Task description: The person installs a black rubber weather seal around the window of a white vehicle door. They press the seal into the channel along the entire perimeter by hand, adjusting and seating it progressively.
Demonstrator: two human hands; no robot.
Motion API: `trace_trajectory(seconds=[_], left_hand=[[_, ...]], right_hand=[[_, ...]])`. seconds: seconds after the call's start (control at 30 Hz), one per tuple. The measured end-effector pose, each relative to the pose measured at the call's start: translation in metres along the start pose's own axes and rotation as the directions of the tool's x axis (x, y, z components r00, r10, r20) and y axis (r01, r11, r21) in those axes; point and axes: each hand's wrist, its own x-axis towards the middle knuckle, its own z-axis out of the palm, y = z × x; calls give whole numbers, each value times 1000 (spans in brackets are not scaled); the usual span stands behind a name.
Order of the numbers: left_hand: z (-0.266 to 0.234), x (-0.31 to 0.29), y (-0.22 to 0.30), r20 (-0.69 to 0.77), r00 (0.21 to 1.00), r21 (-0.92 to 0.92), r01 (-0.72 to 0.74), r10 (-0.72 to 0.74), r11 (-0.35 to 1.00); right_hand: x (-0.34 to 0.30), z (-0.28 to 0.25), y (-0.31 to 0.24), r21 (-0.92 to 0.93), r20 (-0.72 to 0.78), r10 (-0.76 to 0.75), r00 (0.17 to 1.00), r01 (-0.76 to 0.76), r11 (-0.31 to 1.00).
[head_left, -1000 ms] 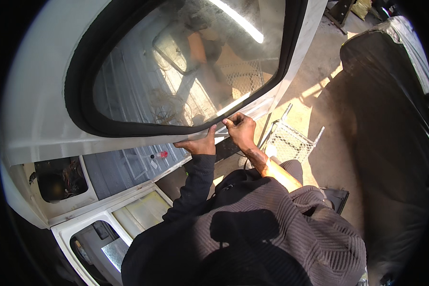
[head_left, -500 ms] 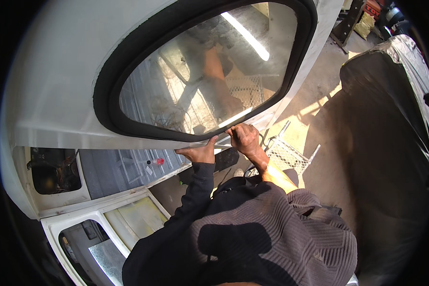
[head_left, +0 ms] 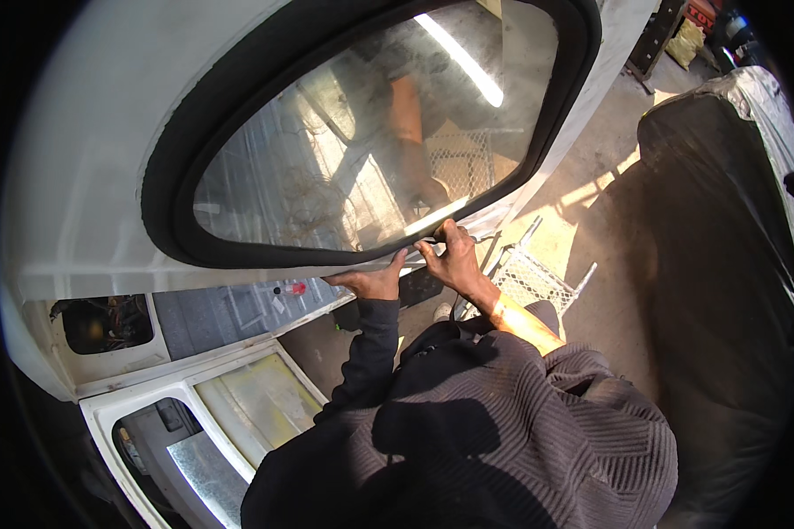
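A black rubber window seal runs round a glass pane in a white vehicle panel. Below its lower edge is my left hand, thumb raised against the rubber and apart from the fingers, which stretch left along the panel's edge. Close to its right, my right hand is closed at the seal, its fingers bent and pinched together. A thin, narrow thing shows by these fingers, too small to name. The pane mirrors an arm and the stool.
A white mesh-topped metal stool stands on the floor below right. Large dark covers drape something at the right. At lower left are a white door frame and a ribbed grey floor with a small red-and-clear object.
My right hand has turned from a fist pressed against the seal to a pinch, its wrist slightly lower. My left hand stays at the edge. The whole view has shifted slightly.
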Motion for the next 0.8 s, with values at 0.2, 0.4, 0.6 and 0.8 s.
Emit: trace_trajectory(seconds=[0.2, 0.4, 0.6, 0.8], left_hand=[[1, -5, -2, -9, 998, -33, 66, -66, 997], [4, -5, 2, -25, 999, -81, 45, -48, 996], [-2, -2, -3, 43, 997, -108, 76, -71, 991], [-9, -8, -6, 36, 999, -68, 1, 1, 998]], right_hand=[[6, -7, 8, 17, 82, -51, 995, 50, 999], [7, 1, -3, -40, -35, -61, 998, 60, 997], [5, -2, -18, -41, 49, 95, 994, -93, 995], [-8, -5, -13, -67, 155, 128, 980, -119, 991]])
